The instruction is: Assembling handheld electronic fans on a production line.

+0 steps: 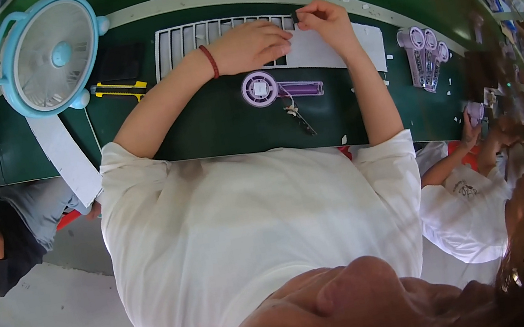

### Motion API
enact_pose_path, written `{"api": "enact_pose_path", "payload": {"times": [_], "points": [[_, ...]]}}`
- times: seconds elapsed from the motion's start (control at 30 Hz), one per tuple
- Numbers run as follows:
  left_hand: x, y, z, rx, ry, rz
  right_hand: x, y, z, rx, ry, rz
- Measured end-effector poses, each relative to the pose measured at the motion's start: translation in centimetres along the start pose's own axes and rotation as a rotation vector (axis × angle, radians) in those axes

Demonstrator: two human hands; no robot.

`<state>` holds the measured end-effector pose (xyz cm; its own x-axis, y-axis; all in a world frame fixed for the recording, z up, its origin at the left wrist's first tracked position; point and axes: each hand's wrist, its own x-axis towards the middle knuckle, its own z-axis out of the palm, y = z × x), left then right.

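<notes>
A white backing sheet (354, 52) with a row of dark-edged strips lies at the table's far side; its right part is bare white. My left hand (248, 47), a red band at its wrist, rests on the sheet with fingers stretched and slightly bent, holding nothing visible. My right hand (328, 22) pinches a small black piece (295, 17) at the sheet's upper edge, by the end of the strips. Nearer me lies a purple handheld fan housing (301, 88), round head to the left. Wires run from it to a small circuit board (300, 119).
A blue table fan (60, 54) stands at the far left, beside a yellow-and-black cutter (119, 88). Several purple fan housings (421, 55) lie to the right. A white strip (66, 152) hangs over the table's left edge. Co-workers sit on both sides.
</notes>
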<state>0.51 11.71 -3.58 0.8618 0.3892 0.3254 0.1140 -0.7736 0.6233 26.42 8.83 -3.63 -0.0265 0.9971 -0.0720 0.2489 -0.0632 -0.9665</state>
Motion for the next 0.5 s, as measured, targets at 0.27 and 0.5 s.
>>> {"api": "enact_pose_path", "payload": {"times": [0.27,0.5], "points": [[-4.0,7.1,-2.8,-0.083,-0.098,0.086,-9.6,-2.2,0.2,0.291,0.095,0.132],[-5.0,10.5,1.7,0.370,0.020,0.047,-15.7,-3.4,5.1,-0.258,0.352,-0.178]]}}
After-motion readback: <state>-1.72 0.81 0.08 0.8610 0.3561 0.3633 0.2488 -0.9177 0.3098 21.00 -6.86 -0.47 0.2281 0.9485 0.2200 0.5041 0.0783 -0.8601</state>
